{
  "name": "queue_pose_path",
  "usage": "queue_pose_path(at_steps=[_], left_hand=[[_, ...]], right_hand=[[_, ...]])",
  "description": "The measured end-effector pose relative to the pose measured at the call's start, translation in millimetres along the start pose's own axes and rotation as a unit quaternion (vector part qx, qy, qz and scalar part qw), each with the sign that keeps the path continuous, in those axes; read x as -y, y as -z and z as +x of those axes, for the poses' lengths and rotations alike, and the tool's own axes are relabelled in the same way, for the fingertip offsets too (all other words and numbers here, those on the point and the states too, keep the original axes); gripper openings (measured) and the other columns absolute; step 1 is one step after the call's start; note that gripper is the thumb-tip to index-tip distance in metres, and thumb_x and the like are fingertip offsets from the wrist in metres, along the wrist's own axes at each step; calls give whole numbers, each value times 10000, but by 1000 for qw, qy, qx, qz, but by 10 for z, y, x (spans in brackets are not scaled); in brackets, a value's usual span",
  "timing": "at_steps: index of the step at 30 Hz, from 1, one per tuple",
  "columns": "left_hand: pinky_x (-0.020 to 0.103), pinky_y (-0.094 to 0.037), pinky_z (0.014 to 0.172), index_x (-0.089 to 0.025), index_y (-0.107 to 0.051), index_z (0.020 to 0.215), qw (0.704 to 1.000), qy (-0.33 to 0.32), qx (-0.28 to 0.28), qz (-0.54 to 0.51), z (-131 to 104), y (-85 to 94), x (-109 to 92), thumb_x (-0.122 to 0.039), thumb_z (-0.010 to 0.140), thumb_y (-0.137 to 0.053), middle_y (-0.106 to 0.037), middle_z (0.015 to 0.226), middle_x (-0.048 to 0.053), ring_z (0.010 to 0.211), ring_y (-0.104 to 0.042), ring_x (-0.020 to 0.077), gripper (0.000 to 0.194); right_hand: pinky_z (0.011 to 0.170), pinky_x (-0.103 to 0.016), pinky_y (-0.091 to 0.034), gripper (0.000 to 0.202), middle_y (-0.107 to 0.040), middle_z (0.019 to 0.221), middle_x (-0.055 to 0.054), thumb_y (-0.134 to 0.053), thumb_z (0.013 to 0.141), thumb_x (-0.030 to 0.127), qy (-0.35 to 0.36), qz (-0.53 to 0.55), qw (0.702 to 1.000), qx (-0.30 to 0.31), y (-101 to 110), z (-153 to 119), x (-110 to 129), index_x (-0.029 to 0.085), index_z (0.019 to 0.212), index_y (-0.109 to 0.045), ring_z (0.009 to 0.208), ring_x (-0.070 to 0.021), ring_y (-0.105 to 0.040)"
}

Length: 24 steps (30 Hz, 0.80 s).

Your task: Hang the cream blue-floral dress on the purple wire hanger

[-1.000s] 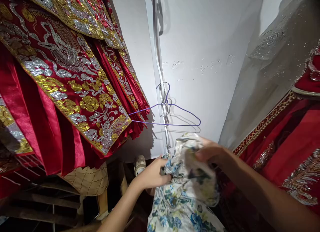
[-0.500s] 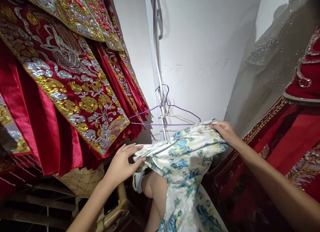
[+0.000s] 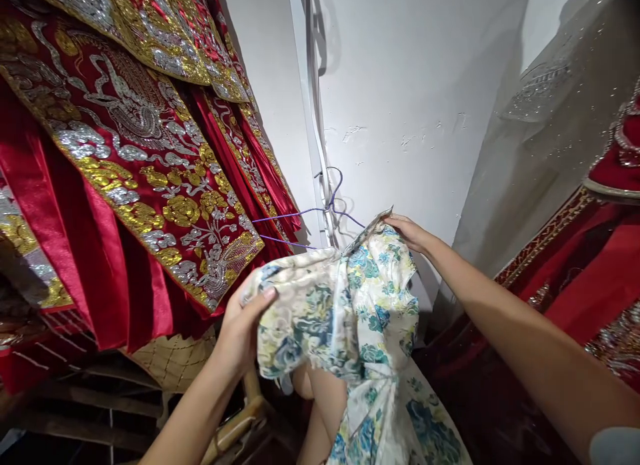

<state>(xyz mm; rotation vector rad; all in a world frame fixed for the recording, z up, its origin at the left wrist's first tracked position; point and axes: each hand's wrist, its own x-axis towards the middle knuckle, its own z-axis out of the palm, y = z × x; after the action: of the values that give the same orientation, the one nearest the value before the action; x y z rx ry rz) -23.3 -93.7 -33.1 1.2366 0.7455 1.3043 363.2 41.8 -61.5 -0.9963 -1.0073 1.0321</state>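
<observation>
A white dress [image 3: 370,305] with blue, green and yellow flowers is stretched between my two hands. My left hand [image 3: 245,321] grips its left shoulder, thumb on the front of the cloth. The other shoulder is pinched in my right hand [image 3: 407,231], which is raised higher. Just behind the dress a purple wire hanger [image 3: 295,215] hangs by its hook against the wall; the cloth and my right hand cover its right part. Whether the dress touches the hanger I cannot tell.
Red garments with gold and silver embroidery [image 3: 180,211] hang close on the left. More red beaded clothing [image 3: 565,265] is at the right, beside a sheer glittering fabric [image 3: 540,98]. A bamboo chair [image 3: 233,431] stands low at left. White cables [image 3: 315,105] run down the wall.
My right hand has moved left and up, bringing its shoulder of the dress over the hanger's right side. The left hand has turned and closed around the other shoulder, and the dress front has opened out.
</observation>
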Motion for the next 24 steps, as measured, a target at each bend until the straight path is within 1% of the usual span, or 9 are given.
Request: queue_pose_path(at_steps=[2, 4, 8, 10, 12, 14, 19, 22, 24], left_hand=[[282, -526, 706, -184, -682, 1071, 999, -3, -45, -29, 25, 71, -34, -390, 704, -821, -691, 835, 41, 751, -657, 211, 443], [265, -514, 690, -193, -687, 1059, 998, -6, -48, -27, 13, 139, -25, -389, 709, -820, -679, 817, 29, 731, -640, 193, 423], [198, -443, 641, -188, -673, 911, 996, 9, 50, 74, -75, 247, 95, -383, 786, -785, -599, 761, -7, 679, -544, 122, 257], [186, -417, 637, -173, -657, 854, 987, 2, 89, 137, -105, 288, 159, -399, 831, -751, -561, 748, -13, 681, -499, 107, 246], [189, -405, 641, -170, -647, 851, 983, -10, 91, 161, -107, 327, 206, -416, 855, -724, -545, 753, -15, 688, -476, 107, 258], [198, -403, 645, -174, -635, 863, 986, -15, 71, 152, -89, 372, 238, -428, 854, -720, -548, 767, -14, 696, -477, 112, 268], [232, -425, 680, -180, -609, 903, 992, 3, 32, 124, -16, 512, 308, -430, 837, -717, -579, 827, 1, 748, -522, 145, 280], [239, -416, 685, -176, -614, 890, 977, -33, 32, 207, 45, 585, 355, -418, 868, -661, -576, 815, 2, 752, -514, 152, 248], [245, -410, 700, -179, -615, 884, 953, -77, 32, 290, 93, 620, 386, -381, 895, -602, -572, 810, 1, 764, -512, 159, 203]], right_hand=[[705, -271, -533, 129, -745, 758, -34, -779, 739, 238, -7, 5, 1000, 15, -58, 36, -41, 184, 815, -690, 700, -174, -680], [696, -254, -526, 127, -741, 743, -22, -778, 761, 253, -13, 12, 1000, 19, -70, 31, -124, 186, 811, -682, 689, -162, -675], [623, -257, -524, 119, -712, 660, -16, -756, 762, 248, -46, 21, 999, 21, 24, -89, -350, 197, 759, -649, 622, -171, -658], [600, -275, -529, 131, -698, 628, -28, -752, 736, 244, -72, 24, 997, 35, 94, -190, -451, 201, 728, -628, 584, -182, -648], [598, -301, -539, 157, -691, 620, -35, -754, 705, 260, -95, 29, 993, 61, 151, -307, -518, 211, 715, -605, 568, -197, -645], [603, -326, -545, 192, -678, 608, -30, -758, 680, 293, -112, 35, 989, 88, 178, -426, -541, 225, 718, -582, 565, -211, -646], [547, -331, -515, 274, -604, 548, 8, -746, 648, 378, -114, 52, 982, 141, 103, -619, -390, 250, 729, -518, 526, -208, -612], [479, -309, -467, 290, -544, 510, 29, -730, 659, 391, -99, 63, 978, 170, -8, -615, -214, 254, 734, -485, 485, -193, -562], [469, -301, -449, 272, -529, 507, 31, -730, 681, 359, -85, 64, 976, 188, -105, -574, -101, 252, 745, -488, 478, -187, -542]])
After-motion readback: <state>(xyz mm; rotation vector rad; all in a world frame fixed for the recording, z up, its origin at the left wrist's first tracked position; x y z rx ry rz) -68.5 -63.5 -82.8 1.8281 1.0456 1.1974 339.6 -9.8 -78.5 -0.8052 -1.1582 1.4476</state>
